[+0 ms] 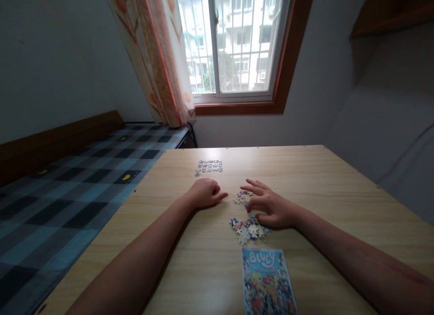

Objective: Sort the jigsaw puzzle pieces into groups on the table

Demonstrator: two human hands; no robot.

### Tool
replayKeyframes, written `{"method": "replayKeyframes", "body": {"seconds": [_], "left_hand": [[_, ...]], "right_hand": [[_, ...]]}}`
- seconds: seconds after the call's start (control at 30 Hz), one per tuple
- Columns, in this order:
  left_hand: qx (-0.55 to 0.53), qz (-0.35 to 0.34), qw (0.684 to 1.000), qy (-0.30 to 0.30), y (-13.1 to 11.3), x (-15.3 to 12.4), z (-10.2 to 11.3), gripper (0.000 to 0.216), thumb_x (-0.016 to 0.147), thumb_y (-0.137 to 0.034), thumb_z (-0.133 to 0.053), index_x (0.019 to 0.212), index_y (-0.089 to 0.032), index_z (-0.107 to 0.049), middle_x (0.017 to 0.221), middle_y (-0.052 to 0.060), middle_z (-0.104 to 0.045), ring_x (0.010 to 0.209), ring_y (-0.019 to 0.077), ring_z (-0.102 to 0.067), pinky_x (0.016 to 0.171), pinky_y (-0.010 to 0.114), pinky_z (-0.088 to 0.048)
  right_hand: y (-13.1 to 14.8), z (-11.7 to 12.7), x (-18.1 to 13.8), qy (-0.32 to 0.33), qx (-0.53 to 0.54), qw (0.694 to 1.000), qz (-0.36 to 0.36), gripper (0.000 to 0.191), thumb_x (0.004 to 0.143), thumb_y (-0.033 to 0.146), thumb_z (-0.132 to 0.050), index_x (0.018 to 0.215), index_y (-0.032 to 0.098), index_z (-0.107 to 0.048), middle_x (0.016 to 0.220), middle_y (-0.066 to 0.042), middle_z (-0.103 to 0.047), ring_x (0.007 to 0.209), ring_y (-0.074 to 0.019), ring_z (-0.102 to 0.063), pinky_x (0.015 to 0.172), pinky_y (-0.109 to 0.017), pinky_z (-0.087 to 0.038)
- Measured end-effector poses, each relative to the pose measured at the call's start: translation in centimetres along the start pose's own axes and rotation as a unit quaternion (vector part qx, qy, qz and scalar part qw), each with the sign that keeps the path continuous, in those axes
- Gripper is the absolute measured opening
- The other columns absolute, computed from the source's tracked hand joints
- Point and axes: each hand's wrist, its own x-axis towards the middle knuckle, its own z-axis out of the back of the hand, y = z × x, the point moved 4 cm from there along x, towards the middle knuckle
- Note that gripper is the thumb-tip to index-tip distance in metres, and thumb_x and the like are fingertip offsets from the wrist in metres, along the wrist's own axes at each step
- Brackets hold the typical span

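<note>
My left hand rests on the light wooden table, fingers curled under and the forefinger stretched right; I cannot see anything in it. My right hand lies with fingers spread over a small pile of loose puzzle pieces, fingertips touching them. A second heap of pieces sits just below that hand's palm. Farther back on the table lies a joined patch of puzzle. A colourful picture card lies near the front edge.
A bed with a blue and black checked cover runs along the table's left side. Behind the table are a barred window with a wooden frame and a flowered curtain. A grey wall stands at right.
</note>
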Motion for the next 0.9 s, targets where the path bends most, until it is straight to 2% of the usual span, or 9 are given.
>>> {"method": "replayKeyframes", "body": {"seconds": [0.13,0.27,0.4,0.47,0.53,0.67,0.77,0.9], "left_hand": [[-0.005,-0.001,1.0,0.001,-0.1,0.0,0.1,0.055,0.094,-0.056,-0.045,0.058,-0.018,-0.061,0.066,0.005,-0.065,0.06,0.0148,-0.048,0.06,0.029,-0.027],[-0.013,-0.003,1.0,0.009,-0.2,0.1,0.2,0.054,0.094,-0.054,-0.046,0.056,-0.018,-0.06,0.065,0.005,-0.063,0.058,0.0139,-0.045,0.06,0.03,-0.025],[-0.044,0.005,0.999,0.031,-0.1,0.2,0.3,0.052,0.09,-0.055,-0.051,0.056,-0.018,-0.058,0.059,0.003,-0.058,0.055,0.0126,-0.04,0.059,0.03,-0.024],[-0.077,0.02,0.995,0.062,-0.1,0.3,0.3,0.051,0.088,-0.057,-0.054,0.056,-0.018,-0.056,0.054,0.0,-0.053,0.053,0.0118,-0.038,0.058,0.03,-0.024],[-0.142,0.02,0.983,0.116,-0.6,0.4,0.4,0.049,0.086,-0.058,-0.059,0.057,-0.018,-0.055,0.053,-0.002,-0.049,0.052,0.0108,-0.037,0.057,0.03,-0.024],[-0.29,-0.042,0.933,0.21,-2.9,0.3,0.7,0.034,0.076,-0.047,-0.073,0.069,-0.018,-0.058,0.061,-0.005,-0.051,0.057,0.0095,-0.041,0.057,0.027,-0.029],[-0.338,-0.071,0.906,0.245,-4.3,0.1,0.8,0.025,0.072,-0.037,-0.077,0.079,-0.018,-0.062,0.065,-0.006,-0.048,0.06,0.0095,-0.042,0.057,0.026,-0.031],[-0.335,-0.08,0.901,0.264,-5.1,-0.2,0.6,0.026,0.071,-0.033,-0.078,0.088,-0.018,-0.065,0.068,-0.007,-0.047,0.06,0.009,-0.043,0.056,0.025,-0.031]], "right_hand": [[-0.1,0.0,0.0,-0.011,0.021,1.0,-0.001,0.032,0.07,0.012,-0.066,0.098,0.026,-0.072,0.158,-0.004,-0.041,0.153,-0.036,-0.018,0.119,-0.063,-0.019],[-0.5,0.5,0.0,-0.057,0.065,0.996,-0.029,0.029,0.076,0.01,-0.06,0.098,0.025,-0.072,0.155,-0.006,-0.046,0.152,-0.0332,-0.022,0.118,-0.062,-0.026],[-1.0,0.9,-0.1,-0.094,0.091,0.991,-0.039,0.02,0.082,0.014,-0.059,0.094,0.023,-0.073,0.151,-0.008,-0.05,0.15,-0.0337,-0.027,0.117,-0.063,-0.027],[-1.2,0.9,-0.1,-0.099,0.092,0.99,-0.039,0.019,0.082,0.015,-0.06,0.093,0.024,-0.073,0.15,-0.008,-0.051,0.15,-0.0336,-0.028,0.116,-0.063,-0.028],[-1.3,0.8,0.0,-0.101,0.089,0.99,-0.039,0.019,0.081,0.014,-0.061,0.092,0.024,-0.074,0.149,-0.007,-0.052,0.149,-0.0331,-0.029,0.116,-0.063,-0.029],[-1.7,0.7,0.0,-0.134,0.073,0.987,-0.045,0.021,0.077,0.008,-0.059,0.083,0.023,-0.073,0.143,-0.008,-0.058,0.146,-0.0325,-0.035,0.114,-0.061,-0.032],[-2.2,0.9,0.0,-0.196,0.055,0.978,-0.052,0.021,0.077,0.008,-0.059,0.08,0.023,-0.072,0.132,-0.009,-0.065,0.139,-0.0317,-0.045,0.112,-0.059,-0.037],[-2.3,1.3,-0.2,-0.253,0.044,0.965,-0.055,0.017,0.081,0.012,-0.06,0.081,0.024,-0.071,0.123,-0.008,-0.069,0.132,-0.0296,-0.051,0.109,-0.054,-0.041]]}}
